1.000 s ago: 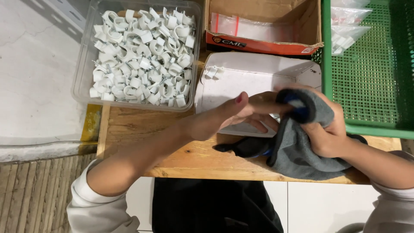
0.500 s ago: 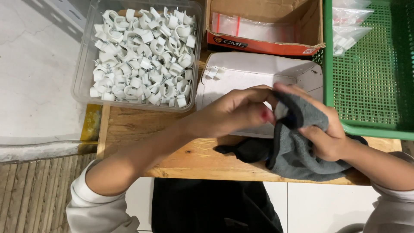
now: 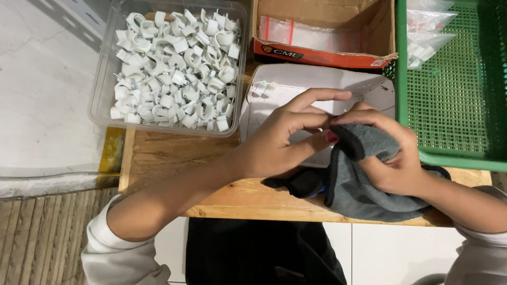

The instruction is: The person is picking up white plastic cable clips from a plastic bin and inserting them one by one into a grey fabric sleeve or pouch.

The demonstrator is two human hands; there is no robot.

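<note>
Left hand point(image 3: 288, 140): over the middle of the wooden counter point(image 3: 174, 158), fingers spread and curved, thumb with red nail pressed against the edge of the grey cloth point(image 3: 364, 179); grip loose, more a pinch at the cloth's top fold than a full hold.
Right hand point(image 3: 393, 158): fingers curled shut around the bunched upper part of the grey cloth, fingertips meeting the left hand's.
Grey cloth: held just above the counter's near edge, its lower part draped on the wood, a black piece point(image 3: 296, 182) showing beneath it.
White box point(image 3: 296, 87): directly behind the hands, partly hidden by them.
Clear tub point(image 3: 103, 100): far left, full of white cable clips point(image 3: 177, 68).
Cardboard box point(image 3: 325, 50): beyond the white box, holding clear bags.
Green basket point(image 3: 454, 95): right, close beside the right hand.
</note>
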